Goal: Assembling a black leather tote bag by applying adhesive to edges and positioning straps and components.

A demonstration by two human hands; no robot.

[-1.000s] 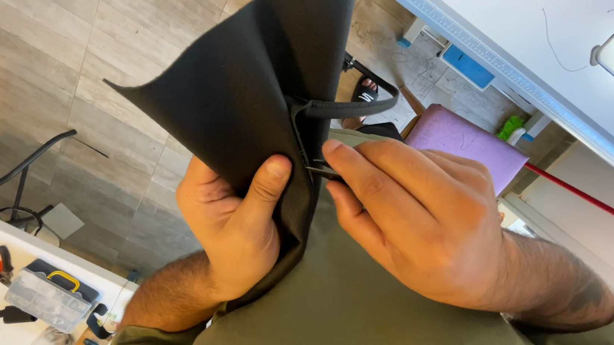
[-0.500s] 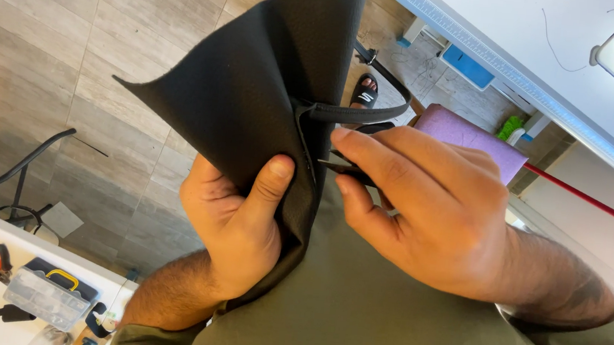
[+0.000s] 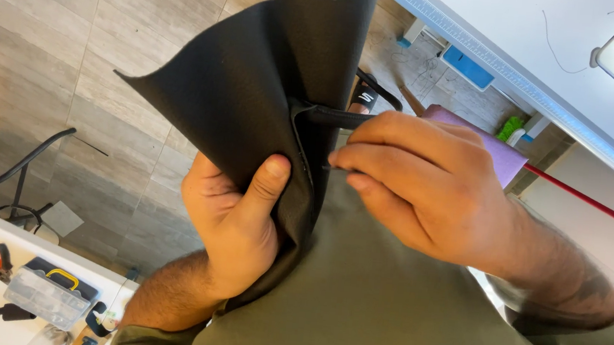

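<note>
Near the frame's centre, the left hand (image 3: 238,222) pinches the folded black fabric (image 3: 255,92) under its thumb, while the right hand (image 3: 418,183) pinches a black strap (image 3: 331,116) at the fold. A slackened thumb could let the fold spring open.

A clear plastic organizer box (image 3: 48,294) sits lower left.

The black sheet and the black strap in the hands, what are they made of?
The black sheet looks like matte faux leather or a stiff coated fabric: it curls and holds its shape without shine. The strap looks like a smooth cord or rolled strip of similar material; I can't tell exactly. Left hand grips the sheet; right hand pinches by the strap.
</note>
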